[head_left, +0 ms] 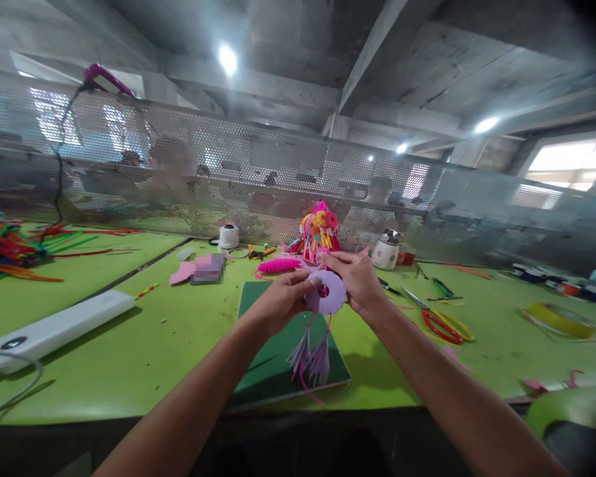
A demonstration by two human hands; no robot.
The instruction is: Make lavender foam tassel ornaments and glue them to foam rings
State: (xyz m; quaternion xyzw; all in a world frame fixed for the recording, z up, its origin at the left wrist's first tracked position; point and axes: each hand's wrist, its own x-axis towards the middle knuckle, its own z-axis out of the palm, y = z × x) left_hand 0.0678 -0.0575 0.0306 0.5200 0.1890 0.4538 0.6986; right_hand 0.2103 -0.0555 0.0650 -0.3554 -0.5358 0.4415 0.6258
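A lavender paper ring (334,299) with a scalloped edge and a hole in its middle is up in front of me. My left hand (287,298) pinches the ring's left edge between thumb and fingers. At its top right, my right hand (356,275) is closed in a pinch on pink thread (322,254); the fingers partly hide it. Two lavender tassels (319,361) and loose pink strands hang below the ring. Under them lies a dark green board (265,354). Bright pink thread wound in a bundle (279,265) rests just beyond my left hand.
Scissors (440,321) with red and yellow handles lie right, near yellow tape (559,320). Behind are a colourful tasselled pile (320,228), a white jar-like container (387,250) and a perforated screen (258,172). A long white device (64,328) and coloured strips (10,248) are left.
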